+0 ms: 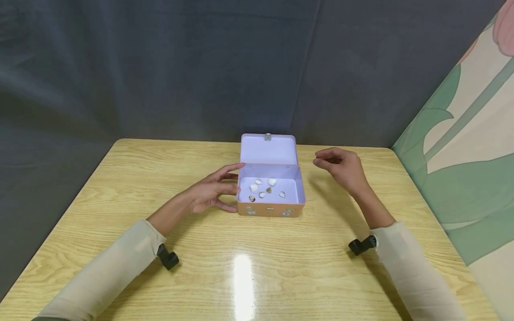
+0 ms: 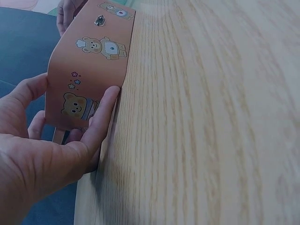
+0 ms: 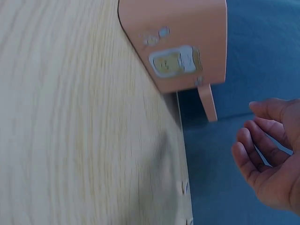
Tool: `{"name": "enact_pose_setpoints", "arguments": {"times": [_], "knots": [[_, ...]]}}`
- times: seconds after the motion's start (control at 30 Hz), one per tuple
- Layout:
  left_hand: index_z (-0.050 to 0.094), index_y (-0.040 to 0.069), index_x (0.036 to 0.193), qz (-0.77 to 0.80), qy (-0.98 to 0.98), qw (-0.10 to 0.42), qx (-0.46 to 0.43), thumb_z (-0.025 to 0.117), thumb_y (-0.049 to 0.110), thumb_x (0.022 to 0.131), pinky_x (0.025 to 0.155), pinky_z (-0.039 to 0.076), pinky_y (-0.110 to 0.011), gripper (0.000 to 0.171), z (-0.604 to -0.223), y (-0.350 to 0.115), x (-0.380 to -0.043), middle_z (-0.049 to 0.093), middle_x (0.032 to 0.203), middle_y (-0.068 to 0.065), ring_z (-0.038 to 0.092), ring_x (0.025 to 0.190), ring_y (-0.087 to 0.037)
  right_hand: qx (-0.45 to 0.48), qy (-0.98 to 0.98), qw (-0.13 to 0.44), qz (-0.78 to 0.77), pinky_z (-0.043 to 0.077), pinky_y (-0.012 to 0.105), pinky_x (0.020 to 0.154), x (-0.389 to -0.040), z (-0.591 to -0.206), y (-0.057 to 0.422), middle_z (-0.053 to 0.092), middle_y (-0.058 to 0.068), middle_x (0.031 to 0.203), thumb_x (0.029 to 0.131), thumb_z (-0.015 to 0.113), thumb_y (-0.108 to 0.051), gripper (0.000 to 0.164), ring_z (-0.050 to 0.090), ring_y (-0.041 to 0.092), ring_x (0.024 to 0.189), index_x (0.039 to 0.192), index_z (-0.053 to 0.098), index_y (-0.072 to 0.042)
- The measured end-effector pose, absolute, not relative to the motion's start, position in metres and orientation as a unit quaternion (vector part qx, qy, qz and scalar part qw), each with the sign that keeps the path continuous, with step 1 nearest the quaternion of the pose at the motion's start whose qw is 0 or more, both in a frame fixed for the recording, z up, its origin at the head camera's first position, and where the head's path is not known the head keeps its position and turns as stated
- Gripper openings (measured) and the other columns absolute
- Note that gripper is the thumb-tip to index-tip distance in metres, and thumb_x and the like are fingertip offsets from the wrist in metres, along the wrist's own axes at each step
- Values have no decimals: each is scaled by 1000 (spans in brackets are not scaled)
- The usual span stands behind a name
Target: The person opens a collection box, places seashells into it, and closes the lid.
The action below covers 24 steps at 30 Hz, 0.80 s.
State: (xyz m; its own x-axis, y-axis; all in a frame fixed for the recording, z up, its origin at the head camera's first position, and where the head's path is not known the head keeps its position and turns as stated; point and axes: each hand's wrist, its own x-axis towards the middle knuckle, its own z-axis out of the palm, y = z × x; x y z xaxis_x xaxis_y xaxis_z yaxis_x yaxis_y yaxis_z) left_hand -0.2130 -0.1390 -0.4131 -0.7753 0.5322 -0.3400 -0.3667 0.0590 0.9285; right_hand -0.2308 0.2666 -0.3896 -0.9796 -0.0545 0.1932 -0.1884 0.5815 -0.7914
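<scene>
A small orange tin box (image 1: 270, 209) with a lavender inside stands on the table, its lid (image 1: 268, 149) raised at the back. Several small seashells (image 1: 271, 182) lie scattered over its floor. My left hand (image 1: 209, 192) spreads its fingers against the box's left end. In the left wrist view, fingertips (image 2: 110, 96) touch the wall printed with cartoon bears. To the right of the box, in the air, is my right hand (image 1: 339, 166), its fingers loosely bent with nothing visible in them. The right wrist view has that hand (image 3: 272, 150) apart from the box and lid edge (image 3: 207, 104).
The wood-grain table (image 1: 192, 276) carries the box near its far edge. Behind it hangs a dark curtain (image 1: 201, 71). A wall with a large leaf and flower pattern (image 1: 470, 178) borders the right side.
</scene>
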Motion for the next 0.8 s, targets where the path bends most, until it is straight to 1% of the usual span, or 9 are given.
{"name": "enact_pose_setpoints", "arguments": {"times": [0.1, 0.2, 0.3, 0.4, 0.53, 0.67, 0.8], "knots": [[33, 39, 178, 683, 649, 331, 63, 66, 6, 112, 95, 73, -55, 81, -414, -139, -213, 23, 181, -12, 55, 148, -43, 57, -888, 74, 450, 56, 9, 79, -234, -391, 276, 84, 9, 122, 107, 81, -33, 36, 69, -11, 94, 128, 82, -4], [33, 39, 178, 683, 648, 331, 64, 66, 6, 112, 95, 73, -55, 81, -414, -139, -213, 23, 181, -12, 55, 148, -43, 49, -890, 73, 448, 55, 8, 81, -238, -393, 286, 83, -7, 114, 107, 81, -34, 37, 69, -11, 94, 130, 82, -5], [33, 40, 178, 682, 649, 330, 65, 67, 6, 112, 95, 72, -56, 81, -413, -139, -212, 23, 181, -12, 55, 149, -43, 41, -891, 71, 446, 55, 7, 82, -242, -394, 296, 79, -21, 107, 108, 80, -35, 38, 68, -11, 96, 132, 81, -5], [34, 40, 178, 682, 649, 329, 66, 67, 6, 111, 95, 72, -56, 81, -413, -139, -212, 23, 181, -12, 54, 150, -43, 31, -893, 67, 443, 55, 7, 82, -246, -396, 304, 73, -29, 103, 109, 78, -37, 40, 67, -12, 97, 135, 80, -7], [33, 39, 178, 684, 648, 328, 67, 67, 7, 111, 95, 72, -57, 82, -413, -139, -213, 23, 181, -12, 54, 150, -43, 18, -892, 61, 447, 56, 7, 83, -251, -399, 314, 69, -34, 101, 110, 77, -36, 41, 66, -12, 96, 137, 78, -5], [33, 39, 178, 685, 646, 329, 67, 67, 6, 111, 95, 72, -56, 82, -413, -140, -213, 23, 181, -12, 55, 149, -44, 8, -886, 55, 460, 61, 9, 84, -256, -404, 322, 69, -36, 96, 111, 76, -32, 43, 71, -11, 93, 140, 75, 0], [33, 40, 178, 684, 647, 330, 67, 67, 6, 112, 95, 73, -55, 82, -414, -140, -213, 24, 181, -12, 56, 148, -44, -7, -888, 56, 456, 62, 12, 81, -261, -410, 330, 78, -29, 100, 110, 76, -31, 43, 74, -8, 89, 137, 76, 2]]}}
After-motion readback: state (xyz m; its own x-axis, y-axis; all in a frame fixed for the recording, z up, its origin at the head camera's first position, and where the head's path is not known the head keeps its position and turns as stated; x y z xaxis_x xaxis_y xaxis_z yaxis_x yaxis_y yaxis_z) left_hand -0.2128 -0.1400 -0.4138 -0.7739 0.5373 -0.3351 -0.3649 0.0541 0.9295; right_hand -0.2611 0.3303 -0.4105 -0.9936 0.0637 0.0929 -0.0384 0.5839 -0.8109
